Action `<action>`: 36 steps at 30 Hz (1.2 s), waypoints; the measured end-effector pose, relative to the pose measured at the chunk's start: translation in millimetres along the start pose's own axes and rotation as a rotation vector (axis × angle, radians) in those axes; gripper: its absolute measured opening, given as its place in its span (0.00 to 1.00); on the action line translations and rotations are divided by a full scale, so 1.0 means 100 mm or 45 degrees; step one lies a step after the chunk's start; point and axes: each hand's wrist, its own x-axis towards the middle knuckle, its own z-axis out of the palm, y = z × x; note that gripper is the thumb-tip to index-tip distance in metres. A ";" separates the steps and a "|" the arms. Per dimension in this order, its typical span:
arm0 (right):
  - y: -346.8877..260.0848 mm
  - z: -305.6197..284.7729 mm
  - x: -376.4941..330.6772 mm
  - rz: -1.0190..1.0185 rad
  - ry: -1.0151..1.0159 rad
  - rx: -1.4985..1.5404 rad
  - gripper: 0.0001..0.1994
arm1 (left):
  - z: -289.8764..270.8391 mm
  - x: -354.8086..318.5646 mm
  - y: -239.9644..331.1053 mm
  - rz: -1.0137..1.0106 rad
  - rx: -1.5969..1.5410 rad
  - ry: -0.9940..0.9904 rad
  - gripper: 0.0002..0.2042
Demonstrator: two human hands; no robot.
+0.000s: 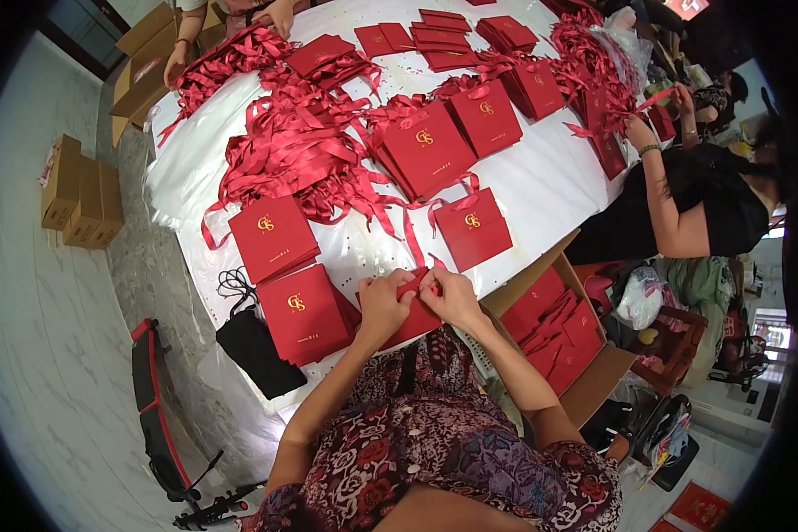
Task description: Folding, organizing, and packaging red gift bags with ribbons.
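At the table's near edge, a red paper bag (414, 324) lies partly under both my hands. My left hand (385, 304) is closed on the bag's upper part. The fingers of my right hand (450, 297) are pinched at its top edge, around a red ribbon (436, 261) whose end sticks up past them. My fingers hide most of the bag's top. Just beyond lies a finished-looking red bag (473, 229) with a gold emblem and a ribbon. To the left of my left hand sits a stack of red bags (303, 312), with another stack (273, 238) behind it.
A large heap of red ribbons (297, 151) covers the table's middle left. More bag stacks (426, 149) stand beyond. At my right is an open carton (585, 390) of red bags. A black cloth (259, 353) lies at the left edge. Co-workers' hands (640, 133) work at the right and far left.
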 end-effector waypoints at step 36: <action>0.33 -0.40 0.58 -0.099 -0.832 -0.152 0.14 | -0.15 0.20 0.19 0.579 0.153 -0.144 0.06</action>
